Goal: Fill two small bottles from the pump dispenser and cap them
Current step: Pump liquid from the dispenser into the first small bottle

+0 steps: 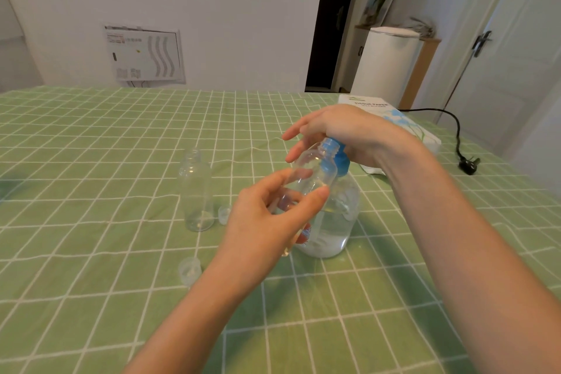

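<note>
Clear plastic, seemingly empty, the first small bottle point(312, 171) is pinched in the left grip point(267, 222), mouth tipped to the nozzle of the pump dispenser point(334, 222) at mid-worktop point(91, 136), with the right grip point(343, 130) spread over the pump head. Filling looks barely begun: the second bottle point(197, 191) stands uncapped beside the dispenser and the caps point(189, 270) lie loose. The palm hides the pump head, and liquid levels are hard to make out.

The one camera sat on the person's head. It looked forward and down at the green checked table point(91, 146), close above it, with the white wall point(212, 9) behind.
</note>
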`<state>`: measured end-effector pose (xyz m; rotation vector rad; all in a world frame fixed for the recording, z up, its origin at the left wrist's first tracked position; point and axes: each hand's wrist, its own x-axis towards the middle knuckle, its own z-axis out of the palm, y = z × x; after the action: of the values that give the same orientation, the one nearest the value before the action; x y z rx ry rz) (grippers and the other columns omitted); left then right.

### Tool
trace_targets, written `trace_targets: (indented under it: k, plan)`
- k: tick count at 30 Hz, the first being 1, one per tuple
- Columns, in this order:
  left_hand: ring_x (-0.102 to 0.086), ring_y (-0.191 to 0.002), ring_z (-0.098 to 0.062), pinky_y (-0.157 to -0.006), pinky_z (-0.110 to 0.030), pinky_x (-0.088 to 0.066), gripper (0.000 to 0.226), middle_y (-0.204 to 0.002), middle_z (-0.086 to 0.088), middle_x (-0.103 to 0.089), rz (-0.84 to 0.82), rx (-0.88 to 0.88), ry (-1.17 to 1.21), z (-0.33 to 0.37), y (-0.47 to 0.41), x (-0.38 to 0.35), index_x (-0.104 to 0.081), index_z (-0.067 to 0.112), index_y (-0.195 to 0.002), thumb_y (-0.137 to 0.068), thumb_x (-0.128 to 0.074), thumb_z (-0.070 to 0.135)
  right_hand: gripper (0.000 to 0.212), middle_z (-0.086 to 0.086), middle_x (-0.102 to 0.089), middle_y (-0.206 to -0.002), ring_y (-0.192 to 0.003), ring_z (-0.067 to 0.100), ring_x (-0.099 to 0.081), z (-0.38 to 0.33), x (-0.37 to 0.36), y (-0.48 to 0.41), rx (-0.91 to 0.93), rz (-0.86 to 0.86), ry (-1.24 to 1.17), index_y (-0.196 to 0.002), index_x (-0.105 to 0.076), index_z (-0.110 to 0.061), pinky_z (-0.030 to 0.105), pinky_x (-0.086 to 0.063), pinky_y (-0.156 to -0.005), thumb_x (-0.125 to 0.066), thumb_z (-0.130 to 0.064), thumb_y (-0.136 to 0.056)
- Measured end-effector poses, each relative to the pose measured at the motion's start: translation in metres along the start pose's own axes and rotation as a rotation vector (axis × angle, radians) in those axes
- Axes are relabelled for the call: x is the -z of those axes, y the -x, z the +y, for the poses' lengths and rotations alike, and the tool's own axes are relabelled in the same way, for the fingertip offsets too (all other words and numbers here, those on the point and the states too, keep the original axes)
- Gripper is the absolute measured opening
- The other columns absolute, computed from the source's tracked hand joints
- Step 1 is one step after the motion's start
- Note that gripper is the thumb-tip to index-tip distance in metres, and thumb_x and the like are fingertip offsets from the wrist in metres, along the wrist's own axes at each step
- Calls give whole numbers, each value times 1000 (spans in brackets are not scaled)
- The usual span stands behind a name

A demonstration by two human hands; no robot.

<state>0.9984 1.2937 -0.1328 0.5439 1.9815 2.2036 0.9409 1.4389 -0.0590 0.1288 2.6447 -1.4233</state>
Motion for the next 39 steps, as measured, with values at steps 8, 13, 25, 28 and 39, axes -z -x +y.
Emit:
trace_targets:
  k: [8, 13, 25, 28, 39]
  plan:
    - [-53, -45, -5, -40, -12, -41, 22, -68, -3, -62, 0, 7, -22, -1, 3, 0, -67, 28, -97, -76, -70, 25, 32, 16, -71, -100, -69, 16, -64, 5, -6, 2, 6, -10, 1, -111, -67, -6, 16, -52, -53, -42, 2, -92]
    - [-55, -46, -5, -40, -12, -40, 24, -72, -4, -64, -6, -4, -28, 0, 2, 0, -66, 29, -100, -75, -70, 28, 27, 9, -73, -100, -94, 23, -67, -4, -2, 1, 45, 48, 171, -112, -66, -14, 34, -53, -88, -44, -13, -97]
    - [-56, -48, -5, -41, -13, -42, 24, -68, 0, -64, 1, 0, -11, -2, 1, 0, -67, 30, -98, -74, -71, 28, 32, 15, -72, -101, -72, 15, -68, 0, -2, 2, 13, -4, 8, -112, -66, -7, 21, -54, -56, -44, 3, -91]
    - [-56, -46, -5, -41, -13, -42, 24, -68, -2, -63, 5, -2, -27, -4, 2, 1, -68, 29, -99, -75, -71, 28, 32, 15, -70, -111, -97, 22, -62, 4, -4, 1, -1, -10, 10, -112, -67, -9, 29, -52, -76, -46, 2, -90]
    - [-59, -53, -7, -44, -15, -46, 23, -79, -8, -70, -13, -12, -31, -2, 0, 0, -66, 31, -99, -76, -70, 29, 27, 7, -74, -93, -85, 21, -68, -3, 0, 1, 4, 71, 78, -118, -61, -13, 38, -52, -92, -51, -21, -95]
